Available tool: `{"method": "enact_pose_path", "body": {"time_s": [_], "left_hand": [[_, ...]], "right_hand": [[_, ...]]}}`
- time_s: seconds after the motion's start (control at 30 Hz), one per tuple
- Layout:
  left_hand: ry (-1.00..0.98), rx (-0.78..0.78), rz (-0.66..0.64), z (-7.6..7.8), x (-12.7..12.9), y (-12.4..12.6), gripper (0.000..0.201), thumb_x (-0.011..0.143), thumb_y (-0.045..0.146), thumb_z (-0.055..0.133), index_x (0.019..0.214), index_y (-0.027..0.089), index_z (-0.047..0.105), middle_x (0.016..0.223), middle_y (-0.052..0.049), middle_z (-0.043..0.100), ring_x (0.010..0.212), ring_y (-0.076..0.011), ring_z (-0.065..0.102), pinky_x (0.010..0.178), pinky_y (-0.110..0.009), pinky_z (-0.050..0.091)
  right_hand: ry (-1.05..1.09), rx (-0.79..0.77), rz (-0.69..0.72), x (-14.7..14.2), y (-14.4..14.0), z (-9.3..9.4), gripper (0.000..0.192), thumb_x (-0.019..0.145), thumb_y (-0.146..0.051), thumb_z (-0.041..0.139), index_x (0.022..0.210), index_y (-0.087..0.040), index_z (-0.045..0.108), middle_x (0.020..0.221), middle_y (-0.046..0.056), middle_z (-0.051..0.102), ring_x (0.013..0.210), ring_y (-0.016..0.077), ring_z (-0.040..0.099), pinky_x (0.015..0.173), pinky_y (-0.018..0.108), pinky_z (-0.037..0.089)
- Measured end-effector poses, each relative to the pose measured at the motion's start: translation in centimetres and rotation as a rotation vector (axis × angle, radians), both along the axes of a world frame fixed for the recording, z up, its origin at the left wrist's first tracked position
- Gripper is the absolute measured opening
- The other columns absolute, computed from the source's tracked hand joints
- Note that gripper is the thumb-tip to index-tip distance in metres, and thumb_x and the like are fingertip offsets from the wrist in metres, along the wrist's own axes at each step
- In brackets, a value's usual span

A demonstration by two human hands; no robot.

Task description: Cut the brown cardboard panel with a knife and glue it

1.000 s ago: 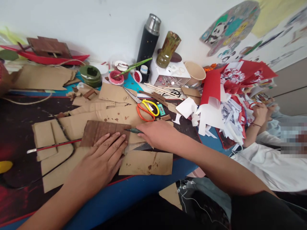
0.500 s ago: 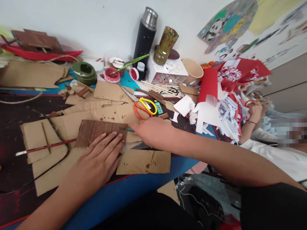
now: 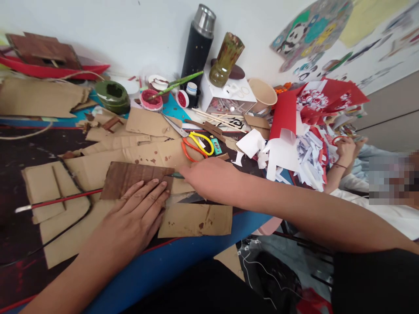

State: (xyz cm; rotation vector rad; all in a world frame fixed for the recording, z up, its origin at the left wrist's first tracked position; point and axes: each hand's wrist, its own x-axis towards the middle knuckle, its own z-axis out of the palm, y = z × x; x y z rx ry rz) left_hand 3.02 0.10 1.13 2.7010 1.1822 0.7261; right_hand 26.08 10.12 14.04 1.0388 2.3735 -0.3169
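My left hand [image 3: 139,213] lies flat with fingers stretched over a dark brown painted cardboard piece [image 3: 127,176], pressing on its near right part. My right hand [image 3: 204,176] is closed around a slim dark green tool [image 3: 176,175] that looks like a craft knife. Its thin tip points left and meets the brown piece near the right end; most of the handle is hidden in my fist. Under the brown piece are flattened cardboard sheets [image 3: 94,226]. Scissors [image 3: 199,144] with orange and yellow handles lie just beyond my right hand. A paint-stained cardboard strip [image 3: 196,220] rests below it.
A red-handled brush [image 3: 65,199] and a black cord [image 3: 77,220] lie at left. Behind stand paint pots [image 3: 151,100], a green jar [image 3: 113,97], a thermos [image 3: 198,48] and a model boat [image 3: 55,65]. Paper scraps [image 3: 309,157] and another person's hand [image 3: 345,150] are at right.
The view has shifted slightly, so things at left appear a little farther left. My left hand stays on the brown piece, and the right keeps its hold on the tool with barely any visible movement.
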Motion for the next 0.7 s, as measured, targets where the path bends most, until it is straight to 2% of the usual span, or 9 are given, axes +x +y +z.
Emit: {"method": "enact_pose_path", "body": {"time_s": [0.23, 0.43, 0.7], "left_hand": [[-0.004, -0.004, 0.0, -0.2, 0.0, -0.1, 0.05, 0.114, 0.027, 0.05, 0.16, 0.013, 0.065, 0.164, -0.019, 0.068, 0.158, -0.0376, 0.06, 0.136, -0.061, 0.042], [-0.017, -0.014, -0.016, 0.1, -0.1, -0.1, 0.047, 0.115, 0.027, 0.049, 0.154, 0.007, 0.068, 0.164, -0.021, 0.068, 0.155, -0.0395, 0.062, 0.136, -0.06, 0.042], [-0.035, -0.035, -0.005, 0.0, 0.0, -0.1, 0.048, 0.115, 0.029, 0.05, 0.155, 0.009, 0.068, 0.163, -0.02, 0.068, 0.157, -0.0387, 0.061, 0.136, -0.06, 0.042]], "right_hand": [[-0.016, -0.014, -0.007, -0.2, -0.1, 0.1, 0.027, 0.107, -0.008, 0.057, 0.13, -0.015, 0.07, 0.1, 0.014, 0.083, 0.085, 0.026, 0.076, 0.071, 0.035, 0.049], [0.0, -0.015, -0.025, -0.2, -0.1, -0.4, 0.029, 0.102, -0.006, 0.062, 0.128, -0.016, 0.07, 0.095, 0.012, 0.082, 0.085, 0.0263, 0.077, 0.068, 0.034, 0.046], [0.005, -0.046, 0.006, -0.9, 0.2, -0.8, 0.028, 0.103, -0.006, 0.062, 0.128, -0.013, 0.072, 0.094, 0.013, 0.083, 0.083, 0.0255, 0.078, 0.073, 0.034, 0.05]]}}
